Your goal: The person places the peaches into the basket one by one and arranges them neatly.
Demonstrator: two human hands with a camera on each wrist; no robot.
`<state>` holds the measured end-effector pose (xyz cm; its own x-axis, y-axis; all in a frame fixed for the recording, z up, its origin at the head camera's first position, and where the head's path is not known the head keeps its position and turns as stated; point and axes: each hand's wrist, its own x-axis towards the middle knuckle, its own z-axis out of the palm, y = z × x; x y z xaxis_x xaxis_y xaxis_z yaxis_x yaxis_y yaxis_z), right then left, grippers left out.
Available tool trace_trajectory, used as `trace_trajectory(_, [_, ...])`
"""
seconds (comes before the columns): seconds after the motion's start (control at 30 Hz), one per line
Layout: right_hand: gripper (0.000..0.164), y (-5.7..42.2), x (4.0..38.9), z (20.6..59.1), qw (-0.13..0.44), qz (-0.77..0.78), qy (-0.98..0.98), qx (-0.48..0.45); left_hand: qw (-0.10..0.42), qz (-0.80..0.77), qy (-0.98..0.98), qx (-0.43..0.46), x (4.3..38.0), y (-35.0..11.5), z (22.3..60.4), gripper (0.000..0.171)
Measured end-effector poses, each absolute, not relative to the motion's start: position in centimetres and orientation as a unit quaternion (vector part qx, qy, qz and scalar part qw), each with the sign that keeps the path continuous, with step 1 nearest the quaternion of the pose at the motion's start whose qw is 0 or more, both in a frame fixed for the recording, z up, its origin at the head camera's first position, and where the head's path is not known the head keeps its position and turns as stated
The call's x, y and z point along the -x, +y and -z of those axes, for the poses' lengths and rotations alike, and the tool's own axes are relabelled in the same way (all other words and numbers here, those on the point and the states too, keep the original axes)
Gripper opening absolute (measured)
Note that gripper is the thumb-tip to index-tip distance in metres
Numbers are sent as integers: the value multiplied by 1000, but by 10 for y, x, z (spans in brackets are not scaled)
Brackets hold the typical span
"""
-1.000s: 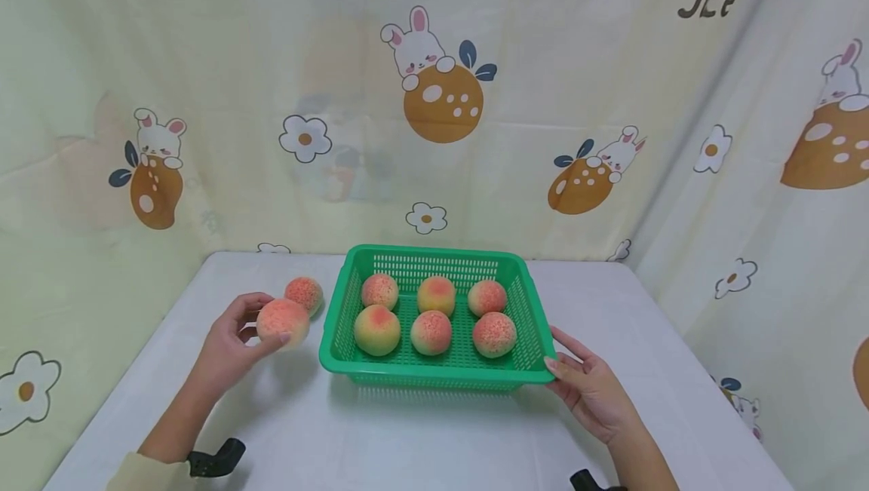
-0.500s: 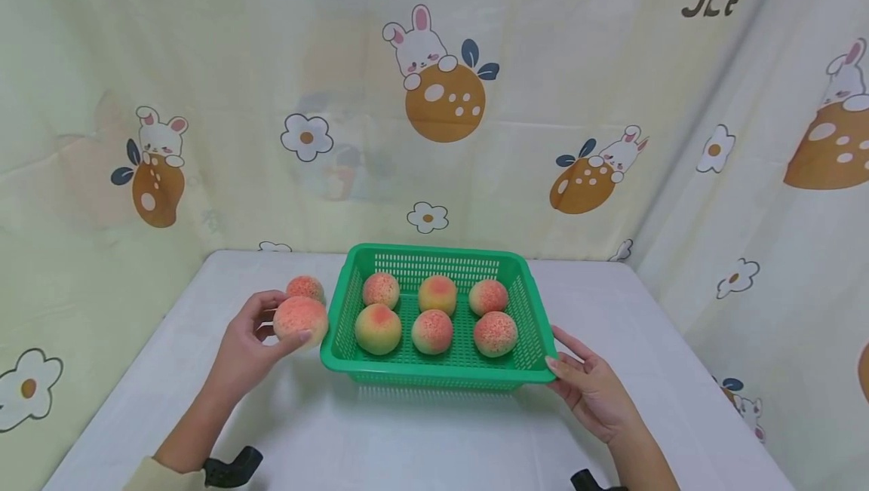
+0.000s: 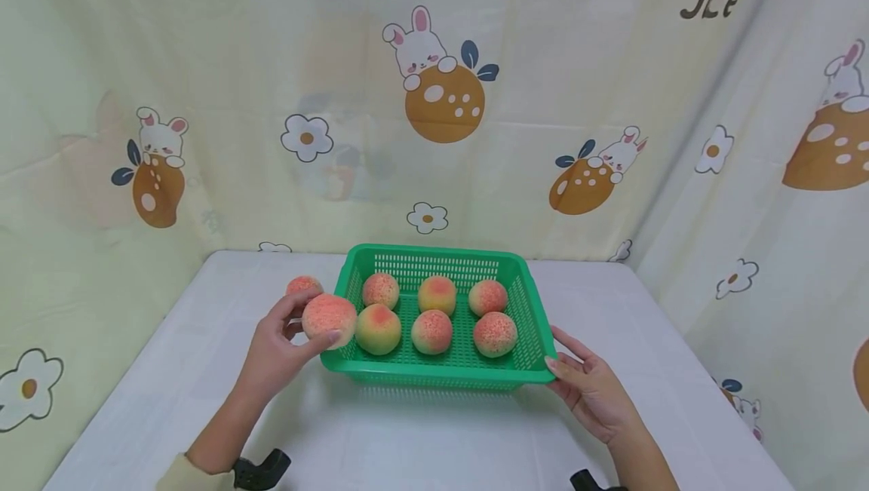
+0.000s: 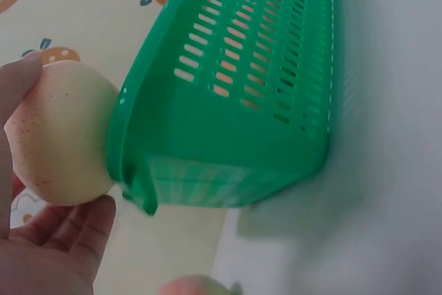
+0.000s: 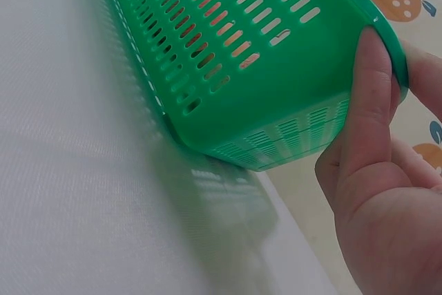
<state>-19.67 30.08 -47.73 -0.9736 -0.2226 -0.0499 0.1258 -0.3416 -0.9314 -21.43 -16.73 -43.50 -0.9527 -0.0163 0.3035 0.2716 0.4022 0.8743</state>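
My left hand (image 3: 274, 351) grips a pink peach (image 3: 329, 320) between thumb and fingers, at the left rim of a green basket (image 3: 434, 379). In the left wrist view that peach (image 4: 65, 132) appears level with the rim, overlapping its edge. Several peaches lie in the basket in two rows, among them a yellowish one (image 3: 378, 329) at the front left. With thumb and fingers my right hand (image 3: 597, 393) pinches the basket's front right corner, as the right wrist view of the hand (image 5: 387, 164) shows. Another peach (image 3: 302, 285) sits on the table behind my left hand, partly hidden.
The basket stands on a white-covered table (image 3: 434, 446). A patterned curtain (image 3: 529, 84) with rabbits and flowers hangs behind and along the sides. Black straps with mounts (image 3: 263, 470) sit on both wrists.
My left hand has carried the peach rightward, from beside the basket to over its left rim. The right hand stays at the corner, and the basket has not visibly moved.
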Motion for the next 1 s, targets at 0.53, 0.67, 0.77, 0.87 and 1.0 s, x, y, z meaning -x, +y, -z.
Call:
trace_trajectory(0.53, [60, 302, 197, 479, 111, 825, 552, 47, 81, 546, -828, 103, 221, -130, 428, 68])
trace_trajectory(0.67, [61, 301, 197, 479, 111, 824, 554, 49, 71, 537, -832, 118, 225, -122, 428, 69])
trace_trajectory(0.77, [60, 301, 196, 478, 112, 824, 553, 55, 57, 523, -842, 118, 227, -118, 426, 70])
trace_trajectory(0.87, [59, 300, 196, 478, 112, 824, 552, 54, 41, 508, -853, 111, 229, -114, 424, 71])
trace_trajectory(1.0, [58, 300, 196, 477, 113, 825, 552, 52, 19, 495, -862, 107, 233, -108, 420, 67])
